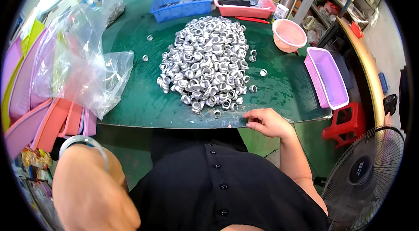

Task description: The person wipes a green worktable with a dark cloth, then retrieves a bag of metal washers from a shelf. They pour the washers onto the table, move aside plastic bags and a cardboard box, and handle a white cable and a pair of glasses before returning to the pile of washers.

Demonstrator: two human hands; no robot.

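A large heap of small silver metal rings lies in the middle of the green-topped table, with a few loose ones around it. At the table's front edge rests my right hand, fingers loosely bent, thumb and forefinger apart, with nothing visible between them. The nearest ring lies to its left, not touched. My left hand is raised close in at the lower left, large and blurred, with a pale bangle on that arm. Its fingers cannot be made out.
Clear plastic bags and stacked coloured baskets stand at the left. A blue tray and a pink tray sit behind the heap. To the right are a pink bowl, purple basket, red stool and fan.
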